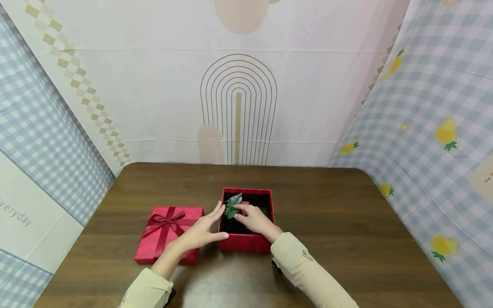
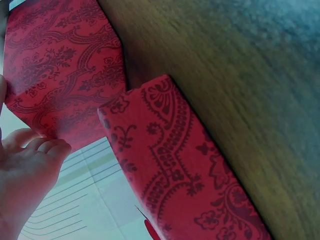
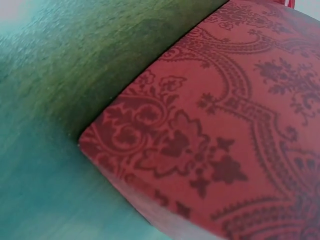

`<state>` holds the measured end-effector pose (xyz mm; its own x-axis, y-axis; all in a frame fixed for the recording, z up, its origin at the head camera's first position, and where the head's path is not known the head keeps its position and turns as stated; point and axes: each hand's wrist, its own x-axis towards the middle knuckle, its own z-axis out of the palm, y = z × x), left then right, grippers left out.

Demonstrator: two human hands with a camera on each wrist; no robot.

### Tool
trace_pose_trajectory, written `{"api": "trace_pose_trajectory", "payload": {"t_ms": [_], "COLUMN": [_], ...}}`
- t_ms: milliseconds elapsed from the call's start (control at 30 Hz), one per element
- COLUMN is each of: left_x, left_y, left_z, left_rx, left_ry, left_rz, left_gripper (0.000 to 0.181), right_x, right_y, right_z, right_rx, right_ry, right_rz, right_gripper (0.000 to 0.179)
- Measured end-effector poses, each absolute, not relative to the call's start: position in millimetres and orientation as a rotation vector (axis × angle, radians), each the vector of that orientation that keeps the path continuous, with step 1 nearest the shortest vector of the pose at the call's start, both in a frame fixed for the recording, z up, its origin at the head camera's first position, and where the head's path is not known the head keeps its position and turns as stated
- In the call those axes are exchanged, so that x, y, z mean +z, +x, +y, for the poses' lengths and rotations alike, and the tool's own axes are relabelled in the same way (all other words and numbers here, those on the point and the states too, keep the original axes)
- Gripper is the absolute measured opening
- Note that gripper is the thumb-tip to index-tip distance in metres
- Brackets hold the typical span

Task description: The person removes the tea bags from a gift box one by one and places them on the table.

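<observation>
A red patterned box [image 1: 245,244] stands without its lid, its inside black. Within it, a small shiny green packet [image 1: 233,206] is tilted at the left side. My right hand [image 1: 256,220] reaches over the front rim and pinches the packet between thumb and forefinger. Fingers extended and thumb spread, my left hand [image 1: 200,233] is at the box's left wall and holds nothing. The left wrist view shows that hand [image 2: 27,182] beside the box wall [image 2: 65,65]. In the right wrist view the box side [image 3: 210,130] fills much of the picture, the hand hidden.
Left of the box lies its red lid [image 1: 159,246] with a dark red ribbon bow [image 1: 166,220], partly beneath my left forearm. A small reddish piece [image 1: 245,208] shows inside the box behind my right fingers. The brown wooden table [image 1: 327,214] meets a patterned cloth backdrop.
</observation>
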<state>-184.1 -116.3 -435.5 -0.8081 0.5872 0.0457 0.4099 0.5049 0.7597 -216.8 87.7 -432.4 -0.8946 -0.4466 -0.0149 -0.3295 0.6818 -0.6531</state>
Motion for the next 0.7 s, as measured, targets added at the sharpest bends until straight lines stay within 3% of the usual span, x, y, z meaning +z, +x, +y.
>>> {"api": "trace_pose_trajectory", "payload": {"t_ms": [700], "left_x": [-434.4], "left_y": [-182.2], "left_z": [-114.9], "left_rx": [1.186], "left_ry": [0.822], "left_rz": [2.567], "left_gripper": [0.082], "right_x": [-414.4], "right_y": [-205.9], "right_z": [104.2], "right_rx": [-1.443], "right_ry": [-0.558], "right_rz": [2.918], "right_gripper": [0.033]}}
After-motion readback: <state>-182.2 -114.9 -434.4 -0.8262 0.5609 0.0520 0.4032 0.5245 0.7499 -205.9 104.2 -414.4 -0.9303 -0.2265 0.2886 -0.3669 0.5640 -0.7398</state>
